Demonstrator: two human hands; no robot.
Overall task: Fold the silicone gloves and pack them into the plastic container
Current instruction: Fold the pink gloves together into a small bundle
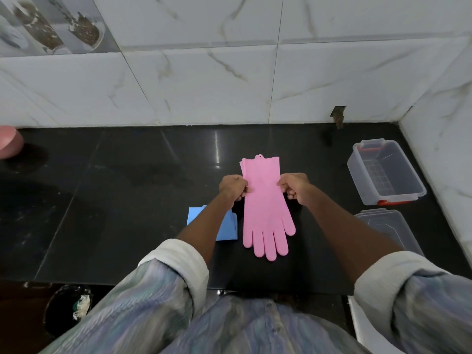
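The pink silicone gloves [265,208] lie flat and stacked on the black counter [127,200], fingers toward me and cuffs toward the wall. My left hand [233,187] pinches their left edge near the wrist. My right hand [293,187] pinches the right edge at the same height. A folded blue glove [227,229] lies just left of the pink ones, partly hidden under my left forearm. The clear plastic container [385,172] with orange latches stands open and empty at the right.
The container's clear lid [390,228] lies on the counter just in front of it. A pink object [9,144] sits at the far left edge. Tiled walls close the back and right side. A dark bucket [67,307] stands below the counter's front edge.
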